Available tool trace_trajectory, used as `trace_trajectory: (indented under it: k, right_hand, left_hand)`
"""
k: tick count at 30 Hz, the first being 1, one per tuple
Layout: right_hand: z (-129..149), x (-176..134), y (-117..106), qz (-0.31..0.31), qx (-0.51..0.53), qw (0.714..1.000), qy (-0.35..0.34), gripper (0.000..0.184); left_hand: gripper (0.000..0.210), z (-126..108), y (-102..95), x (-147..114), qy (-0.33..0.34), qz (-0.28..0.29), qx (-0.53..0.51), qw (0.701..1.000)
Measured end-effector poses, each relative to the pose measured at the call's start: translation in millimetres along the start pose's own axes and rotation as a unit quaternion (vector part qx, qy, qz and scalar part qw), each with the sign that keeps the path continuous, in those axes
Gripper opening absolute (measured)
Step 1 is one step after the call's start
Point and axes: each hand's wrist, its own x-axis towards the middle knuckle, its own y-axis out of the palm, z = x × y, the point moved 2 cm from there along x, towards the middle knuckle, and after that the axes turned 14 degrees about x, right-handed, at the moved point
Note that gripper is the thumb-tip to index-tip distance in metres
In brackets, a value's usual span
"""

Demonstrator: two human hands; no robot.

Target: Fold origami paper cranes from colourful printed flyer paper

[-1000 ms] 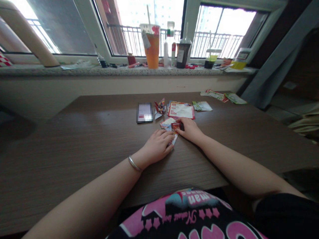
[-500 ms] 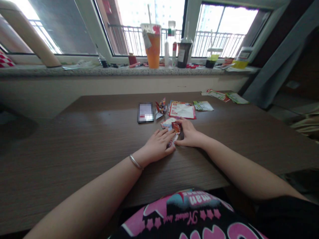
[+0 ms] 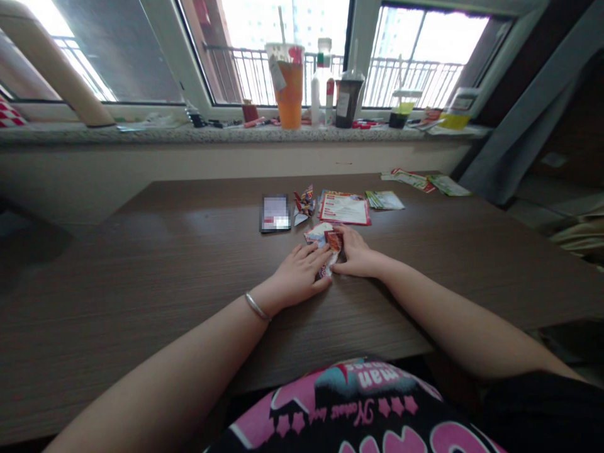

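Note:
A partly folded sheet of colourful printed paper [image 3: 334,241] lies on the table between my hands. It shows red, white and pale blue areas. My left hand [image 3: 302,274], with a silver bangle at the wrist, lies flat across the paper's left part, its fingers stretched out and covering some of it. At the right edge, my right hand [image 3: 356,253] curls its thumb and fingers around the paper. Its fingertips are partly hidden. Just beyond stands a folded paper piece [image 3: 304,204] with pointed flaps, beside a flat stack of printed sheets [image 3: 345,209].
Left of the folded piece lies a phone or tablet [image 3: 275,214] with a blurred screen. Green-and-white leaflets [image 3: 385,201] and further leaflets [image 3: 415,181] lie at the right. Along the windowsill [image 3: 212,135] stand an orange drink cup [image 3: 289,94], a dark cup [image 3: 348,100] and bottles.
Both hands stay in nearly the same place. The printed paper between them has shifted slightly, with a little more white showing near my left fingers.

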Motion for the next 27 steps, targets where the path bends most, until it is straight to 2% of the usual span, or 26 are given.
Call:
trace_trajectory:
  k: [12,18,27]
  right_hand:
    - [-2.0,4.6,-4.6,-0.044,-0.027,0.999,0.009,0.082]
    - [-9.3,7.6,-4.3,-0.076,-0.068,0.993,0.051,0.069]
    - [-17.7,9.1,-1.5,-0.09,-0.06,0.991,0.075,0.064]
  left_hand:
    - [0.061,-1.2,-2.7,0.1,-0.003,0.027,0.005,1.0]
    - [0.06,-1.5,-1.7,0.0,0.006,0.028,0.014,0.999]
    - [0.056,-2.7,-3.6,-0.5,0.017,0.022,0.026,0.999]
